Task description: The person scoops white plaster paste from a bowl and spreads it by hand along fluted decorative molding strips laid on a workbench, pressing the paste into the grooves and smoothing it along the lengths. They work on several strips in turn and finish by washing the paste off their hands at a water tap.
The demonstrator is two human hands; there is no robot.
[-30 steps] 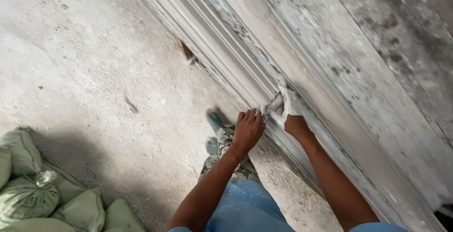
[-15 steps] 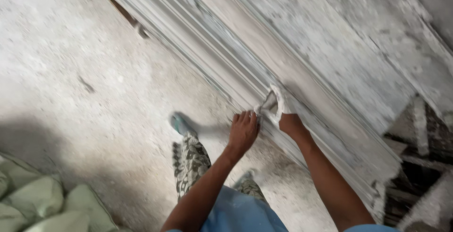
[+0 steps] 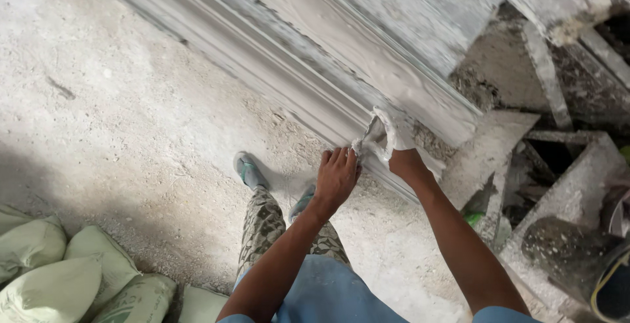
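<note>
Dusty concrete floor (image 3: 131, 119) below. Right hand (image 3: 401, 155) clamped plaster-caked profile tool (image 3: 380, 136) against moulding (image 3: 289, 67); left hand (image 3: 336, 177), fingers flat, steadied its edge.

Pale green sacks (image 3: 59, 277) bottom left; dark bucket (image 3: 581, 264) right.

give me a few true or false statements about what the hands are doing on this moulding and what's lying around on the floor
1. The right hand is coated in white plaster and presses a plaster-covered tool on the long moulding. True.
2. The left hand holds a hammer. False: it holds nothing, fingers resting at the moulding's edge.
3. Pale green sacks lie at lower left. True.
4. The person is barefoot. False: a sandal is on the foot.
</note>
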